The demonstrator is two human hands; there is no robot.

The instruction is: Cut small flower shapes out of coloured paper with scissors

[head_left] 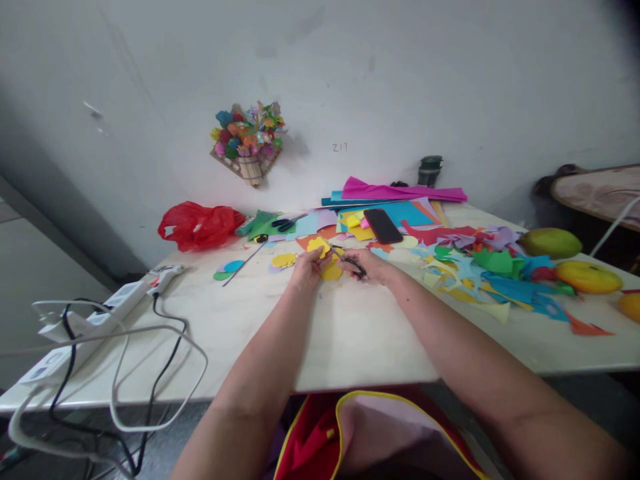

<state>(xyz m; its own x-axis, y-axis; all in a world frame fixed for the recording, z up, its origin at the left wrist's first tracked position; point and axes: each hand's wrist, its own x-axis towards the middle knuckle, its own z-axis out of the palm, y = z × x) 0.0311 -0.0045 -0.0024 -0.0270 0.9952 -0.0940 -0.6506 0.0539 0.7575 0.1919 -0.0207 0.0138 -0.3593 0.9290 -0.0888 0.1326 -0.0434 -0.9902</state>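
Head: hands (370, 265) hold yellow paper (319, 247) and scissors (356, 268).

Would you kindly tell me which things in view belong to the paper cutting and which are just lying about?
Apparently in use:
yellow paper flower, in the left hand
scissors, in the right hand

Seemingly lying about:
smartphone
red plastic bag
mangoes
power strip

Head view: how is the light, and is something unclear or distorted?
Head view: soft, dull light, faint shadow beside the bouquet; upper-right corner dark; forearms look stretched, probably by a wide lens; fine detail on the held scissors is soft.
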